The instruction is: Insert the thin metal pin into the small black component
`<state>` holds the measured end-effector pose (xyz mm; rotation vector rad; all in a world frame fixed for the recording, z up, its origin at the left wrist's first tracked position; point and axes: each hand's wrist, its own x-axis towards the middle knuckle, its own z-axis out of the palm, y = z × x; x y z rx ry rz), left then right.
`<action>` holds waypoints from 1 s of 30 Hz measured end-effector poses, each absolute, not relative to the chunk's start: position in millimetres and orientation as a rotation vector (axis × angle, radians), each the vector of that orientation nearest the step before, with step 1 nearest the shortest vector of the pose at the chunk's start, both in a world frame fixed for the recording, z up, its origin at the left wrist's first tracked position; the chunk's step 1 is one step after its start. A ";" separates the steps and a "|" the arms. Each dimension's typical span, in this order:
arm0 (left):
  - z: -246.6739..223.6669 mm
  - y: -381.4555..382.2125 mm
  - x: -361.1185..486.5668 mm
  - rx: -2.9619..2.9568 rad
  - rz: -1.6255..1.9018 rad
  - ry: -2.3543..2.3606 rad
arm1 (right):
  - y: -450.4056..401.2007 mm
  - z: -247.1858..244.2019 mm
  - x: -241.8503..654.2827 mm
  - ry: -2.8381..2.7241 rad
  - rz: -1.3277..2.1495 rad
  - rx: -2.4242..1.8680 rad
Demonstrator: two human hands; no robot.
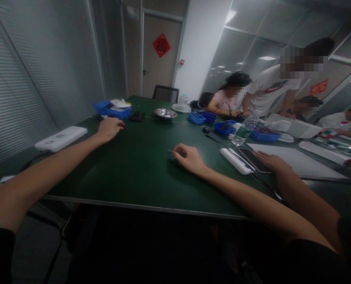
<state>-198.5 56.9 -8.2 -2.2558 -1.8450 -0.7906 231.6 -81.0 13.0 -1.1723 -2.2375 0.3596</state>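
My right hand (190, 158) is just above the green table, thumb and fingers pinched together. A thin, pale needle-like piece (169, 150) sticks out to the left from its fingertips. My left hand (108, 129) is farther away at the table's left side, in front of a blue basket (113, 111) with white crumpled material (120, 103) in it. Its fingers are curled inward, and what they hold, if anything, is hidden. A black phone-like object (137, 116) lies to the right of that hand. Beyond both hands stands a shallow metal bowl (165, 114) with small pale things inside.
At left lies a white power bank-like box (61, 139). To the right are another white box (236, 161), a water bottle (245, 129), blue baskets (196, 118) and a cable. A neighbour's hand (274, 161) rests by a phone (255, 160). Several people work beyond.
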 end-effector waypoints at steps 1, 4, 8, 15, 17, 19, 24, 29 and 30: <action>-7.8 55.7 -196.7 -2.260 -0.781 -1.841 | -81.2 13.1 231.6 -2.238 0.361 -1.172; -7.4 52.6 -192.1 -2.273 -0.754 -1.837 | -81.5 13.3 231.9 -2.243 0.364 -1.167; -5.4 49.4 -187.9 -2.271 -0.748 -1.853 | -81.0 12.3 232.6 -2.251 0.346 -1.152; -4.0 46.2 -188.9 -2.210 -0.811 -1.894 | -78.7 9.7 233.5 -2.269 0.340 -1.134; -5.6 46.8 -190.1 -2.230 -0.818 -1.886 | -79.0 10.0 233.3 -2.278 0.335 -1.126; -6.4 46.7 -187.4 -2.281 -0.828 -1.854 | -79.6 10.4 233.1 -2.287 0.336 -1.114; 0.8 28.6 -143.0 -2.662 -1.151 -1.591 | -80.1 10.2 233.3 -2.316 0.339 -1.066; 11.6 -18.4 -69.1 -3.241 -1.106 -1.215 | -79.9 9.1 233.8 -2.342 0.280 -0.992; 12.1 -26.7 -58.6 -3.325 -1.066 -1.181 | -80.4 9.2 233.8 -2.347 0.269 -0.979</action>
